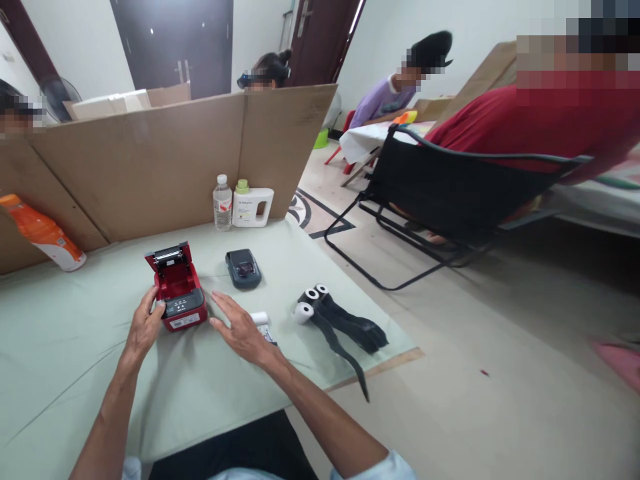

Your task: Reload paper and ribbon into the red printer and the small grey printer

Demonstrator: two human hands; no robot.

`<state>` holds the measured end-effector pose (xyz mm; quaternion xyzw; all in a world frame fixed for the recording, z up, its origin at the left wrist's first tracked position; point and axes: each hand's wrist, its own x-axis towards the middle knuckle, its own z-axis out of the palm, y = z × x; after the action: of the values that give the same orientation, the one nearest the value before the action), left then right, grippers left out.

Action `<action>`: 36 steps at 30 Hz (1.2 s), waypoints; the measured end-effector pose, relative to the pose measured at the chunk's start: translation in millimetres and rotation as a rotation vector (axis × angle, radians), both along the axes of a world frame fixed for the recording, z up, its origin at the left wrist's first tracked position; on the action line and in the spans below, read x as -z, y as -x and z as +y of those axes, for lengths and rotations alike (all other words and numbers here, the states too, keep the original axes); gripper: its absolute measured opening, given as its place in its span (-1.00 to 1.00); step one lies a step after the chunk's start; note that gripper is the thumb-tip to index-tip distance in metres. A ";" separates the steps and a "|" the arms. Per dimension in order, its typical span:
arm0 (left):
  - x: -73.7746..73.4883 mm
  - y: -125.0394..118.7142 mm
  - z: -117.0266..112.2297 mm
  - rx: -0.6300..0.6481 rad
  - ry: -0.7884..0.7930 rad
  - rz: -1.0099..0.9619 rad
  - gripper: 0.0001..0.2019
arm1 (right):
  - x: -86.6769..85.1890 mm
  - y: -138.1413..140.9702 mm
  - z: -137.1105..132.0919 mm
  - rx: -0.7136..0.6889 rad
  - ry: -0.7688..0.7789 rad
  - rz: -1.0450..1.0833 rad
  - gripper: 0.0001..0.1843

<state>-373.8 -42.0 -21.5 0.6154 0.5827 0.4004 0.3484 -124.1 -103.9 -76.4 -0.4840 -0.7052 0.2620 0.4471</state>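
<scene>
Near edge of pale green table: left hand grips small red plastic printer.
Right hand: open, empty, just beside small white paper roll.
Printer lid: up; best kept fully back, body braced flat.

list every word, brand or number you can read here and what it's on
No text here can be quoted with confidence.
Label on the white jug: dark print at its top, too small to read.
Label on the water bottle: blurred.
White sticker on the front of the red printer: lines of print, too small to read.
Orange bottle: label blurred.
</scene>
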 end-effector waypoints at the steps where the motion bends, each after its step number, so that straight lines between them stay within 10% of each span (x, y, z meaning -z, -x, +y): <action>1: -1.8 2.8 1.2 0.008 -0.014 0.037 -0.42 | 0.7 -7.0 -2.8 0.039 -0.043 -0.024 -0.42; 11: -26.2 6.4 -10.2 0.327 -0.231 0.408 -0.35 | 29.6 -94.2 -26.3 0.232 -0.003 -0.172 -0.57; 27: -14.4 -3.8 -11.1 0.251 -0.369 0.476 -0.47 | 31.6 -92.5 -23.7 0.211 -0.075 -0.105 -0.86; 36: -43.0 -84.1 -26.9 0.239 -0.578 0.545 -0.70 | 28.1 -95.3 -22.4 0.206 -0.075 -0.080 -0.81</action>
<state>-289.7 -68.9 21.5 0.8348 0.4415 0.3267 0.0385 -28.8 -126.3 -104.4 -0.5469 -0.6783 0.1686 0.4609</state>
